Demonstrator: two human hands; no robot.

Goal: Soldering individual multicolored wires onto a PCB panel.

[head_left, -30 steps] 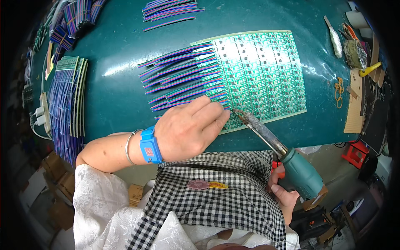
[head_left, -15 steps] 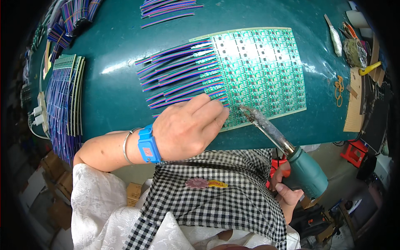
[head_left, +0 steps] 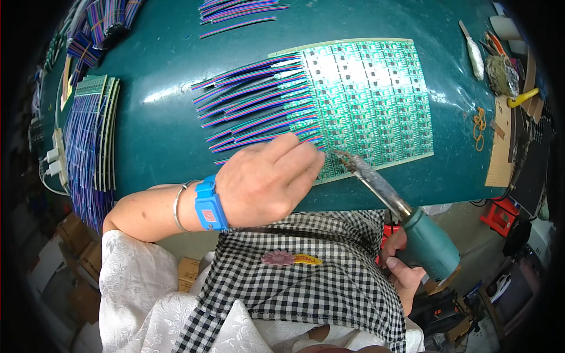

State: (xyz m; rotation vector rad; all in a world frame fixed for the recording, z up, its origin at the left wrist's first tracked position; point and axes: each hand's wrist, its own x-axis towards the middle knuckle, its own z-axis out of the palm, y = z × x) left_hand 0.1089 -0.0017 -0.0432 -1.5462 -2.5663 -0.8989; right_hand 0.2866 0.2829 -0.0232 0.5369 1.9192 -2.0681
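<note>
A green panel of many small circuit boards (head_left: 376, 100) lies flat on the table. Rows of flat multicoloured ribbon wires (head_left: 259, 106) run from its left edge. My left hand (head_left: 268, 176) rests over the lower left corner, fingers pinched on a ribbon wire (head_left: 221, 162) that shows beside it; the pinched end is hidden beneath the fingers. In my right hand (head_left: 402, 265) is a soldering iron (head_left: 426, 241) with a thick green body, held by its handle. Its dark tip is at the panel, just right of my left fingertips. A blue wrist strap (head_left: 210, 206) circles my left wrist.
Wired panels (head_left: 91, 147) are stacked at the left, near a power strip (head_left: 57, 159). Loose ribbon wires (head_left: 238, 12) and bundled wires (head_left: 106, 23) lie at the back. Rubber bands (head_left: 479, 129), a wrapped blade (head_left: 472, 56) and cardboard (head_left: 500, 147) sit at the right.
The soldering iron has shifted slightly left, its tip closer to my left fingertips. My left hand has barely moved, still pinching at the panel's corner.
</note>
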